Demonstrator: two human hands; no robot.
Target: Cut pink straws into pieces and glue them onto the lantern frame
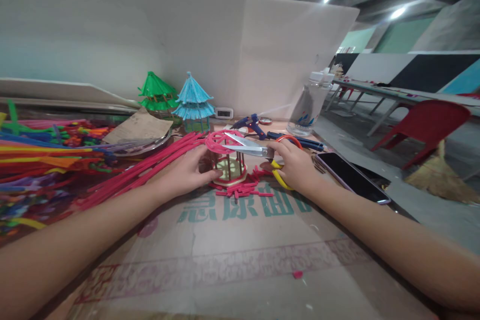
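My right hand (pixel 294 165) grips a pair of scissors (pixel 252 149) with yellow and orange handles, the blades pointing left and parted over the top of a small pavilion model (pixel 229 172). This model has an eight-sided pale base edged in pink, thin brown posts and a pink ring (pixel 219 143) on top. My left hand (pixel 193 167) holds the model by its left side, thumb at the base; some of its fingers are hidden behind. Short cut pieces of pink pipe cleaner (pixel 240 191) lie in front of the base. Long pink pipe cleaners (pixel 138 175) stretch out to the left.
Finished green (pixel 156 92) and blue (pixel 193 100) pavilion models stand behind, near a small digital clock (pixel 224 113). A blue glue gun (pixel 251 124), a clear bottle (pixel 309 105) and a phone (pixel 352 177) are to the right. Many-coloured pipe cleaners (pixel 48 155) crowd the left.
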